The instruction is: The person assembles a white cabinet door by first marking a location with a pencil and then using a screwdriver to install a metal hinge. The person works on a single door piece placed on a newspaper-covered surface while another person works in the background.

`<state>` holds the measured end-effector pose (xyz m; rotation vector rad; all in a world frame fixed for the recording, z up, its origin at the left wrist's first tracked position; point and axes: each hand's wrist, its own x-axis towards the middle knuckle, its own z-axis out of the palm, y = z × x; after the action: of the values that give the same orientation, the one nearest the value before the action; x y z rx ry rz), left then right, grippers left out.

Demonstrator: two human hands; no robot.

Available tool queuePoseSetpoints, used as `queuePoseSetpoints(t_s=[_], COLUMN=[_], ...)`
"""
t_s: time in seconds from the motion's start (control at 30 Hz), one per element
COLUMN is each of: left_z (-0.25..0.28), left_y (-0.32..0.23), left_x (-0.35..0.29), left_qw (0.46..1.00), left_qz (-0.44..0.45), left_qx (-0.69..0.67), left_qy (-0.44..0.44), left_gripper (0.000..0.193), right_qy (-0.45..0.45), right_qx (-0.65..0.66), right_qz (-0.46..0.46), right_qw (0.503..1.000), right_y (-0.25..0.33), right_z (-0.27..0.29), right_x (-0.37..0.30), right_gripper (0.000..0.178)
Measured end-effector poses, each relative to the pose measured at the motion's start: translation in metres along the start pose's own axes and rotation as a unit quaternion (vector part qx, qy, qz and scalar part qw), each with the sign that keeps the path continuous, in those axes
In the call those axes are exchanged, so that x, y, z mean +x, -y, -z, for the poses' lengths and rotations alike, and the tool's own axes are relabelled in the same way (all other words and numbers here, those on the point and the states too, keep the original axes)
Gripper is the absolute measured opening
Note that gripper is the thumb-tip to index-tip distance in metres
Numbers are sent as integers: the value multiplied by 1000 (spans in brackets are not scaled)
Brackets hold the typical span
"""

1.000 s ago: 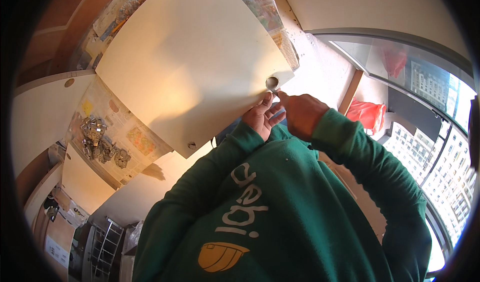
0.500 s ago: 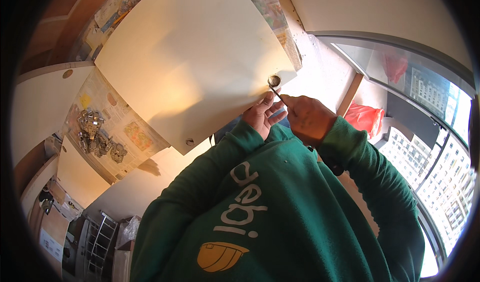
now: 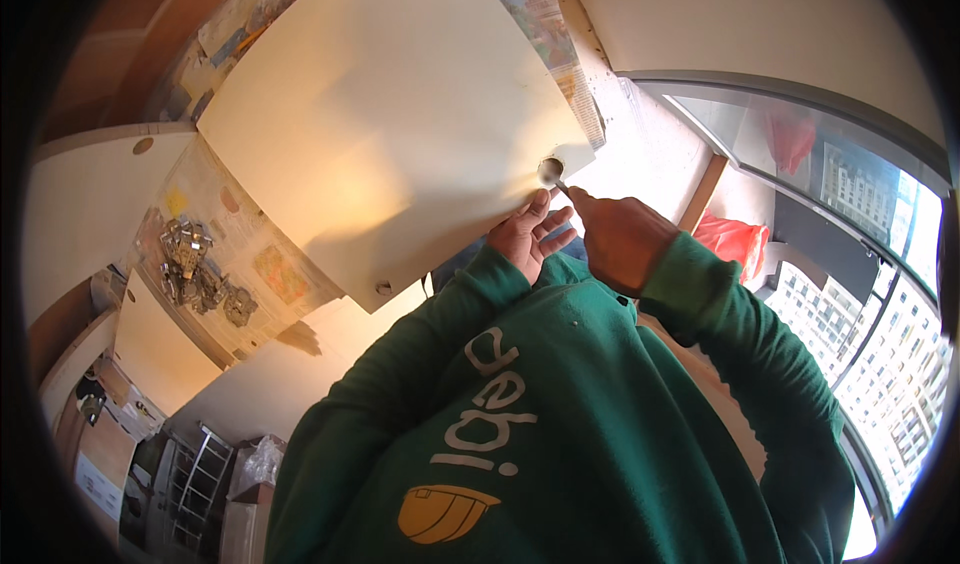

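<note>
A pale cream board (image 3: 400,94) lies before me, with a round hole (image 3: 551,165) near its right corner. My right hand (image 3: 622,239) is closed around the handle of a small metal spoon (image 3: 550,172). The spoon's rounded, greyish bowl sits at the hole and covers part of it; whether it touches the bottom cannot be made out. Just below the hole, at the board's near edge, my left hand (image 3: 522,234) is open, thumb up by the edge and fingers apart. A second, smaller hole (image 3: 383,288) shows at the board's near left corner.
Newspaper (image 3: 265,264) spreads under the board and to its left, with a heap of metal hinges (image 3: 190,264) on it. More cream panels (image 3: 95,204) stand at the left. On the right are a red plastic bag (image 3: 733,244) and a window (image 3: 890,364).
The spoon has turned and its bowl has moved from the hole's near rim onto the hole. My right hand has shifted slightly right; the left hand stays by the edge.
</note>
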<state>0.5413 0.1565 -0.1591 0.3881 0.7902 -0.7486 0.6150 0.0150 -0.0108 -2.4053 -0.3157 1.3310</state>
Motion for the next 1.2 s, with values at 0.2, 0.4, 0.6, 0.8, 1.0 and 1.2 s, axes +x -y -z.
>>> queuePoseSetpoints(t_s=[0.2,0.4,0.6,0.8,1.0,1.2], left_z=[-1,0,6,0,-3,0], left_y=[1,1,5,7,6,10], left_x=[-4,-3,0,-1,-6,0], left_qw=[1000,1000,1000,999,999,999], left_qz=[-12,-16,-16,-32,-30,-52], left_qx=[3,18,17,-11,32,-5], left_qy=[-2,5,-6,-24,-7,-12], left_gripper=[26,24,20,17,32,16], right_qy=[-25,22,71,68,54,21], right_qx=[19,4,-71,-61,-47,-62], right_qz=[26,-7,-23,-39,-6,22], right_qw=[999,1000,995,995,997,998], right_y=[-11,-9,12,8,1,-7], right_z=[-11,-11,7,10,2,-8], right_x=[4,7,8,-5,1,5], right_gripper=[32,33,43,67,65,45])
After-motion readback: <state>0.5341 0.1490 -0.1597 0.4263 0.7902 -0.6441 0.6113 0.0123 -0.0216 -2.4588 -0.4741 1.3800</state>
